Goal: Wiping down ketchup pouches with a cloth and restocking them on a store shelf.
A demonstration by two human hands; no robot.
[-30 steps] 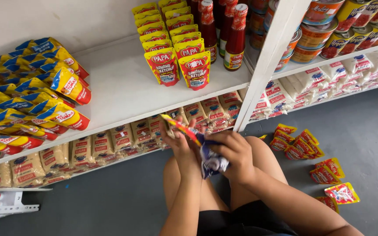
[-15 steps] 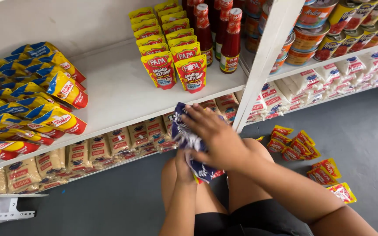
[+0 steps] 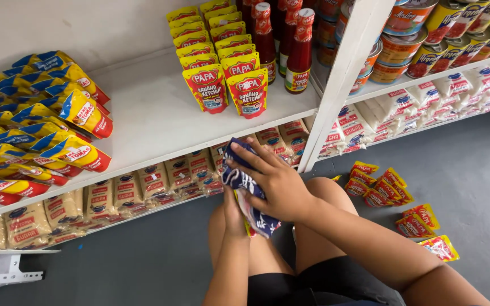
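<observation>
**Blue packs gripped at the shelf edge**

From my seat I take the white shelf board (image 3: 160,122) as the landmark. My right hand (image 3: 276,184) sits just below and in front of its front edge, fingers spread and curled over the top of a bundle of blue packs (image 3: 245,181). The bundle lies under my palm and runs down past it, its lower end sticking out below my wrist. My left hand (image 3: 232,211) comes up from beneath, mostly hidden behind the bundle; it presses against the underside, but I cannot tell how its fingers are set. So the packs are held between the two hands, right on top, left below, above my bent knees.

On the shelf board, directly above my hands, stand two rows of yellow and red ketchup pouches (image 3: 228,85), with red sauce bottles (image 3: 299,48) just to their right. Far along the board to the left lie yellow and blue pouches (image 3: 46,130) stacked on their sides. Beneath the board, brown sugar bags (image 3: 143,184) line the lower level. To the right of the shelf's white upright (image 3: 341,85), small red and yellow sachets (image 3: 395,195) lie scattered on the grey floor (image 3: 472,170).
</observation>
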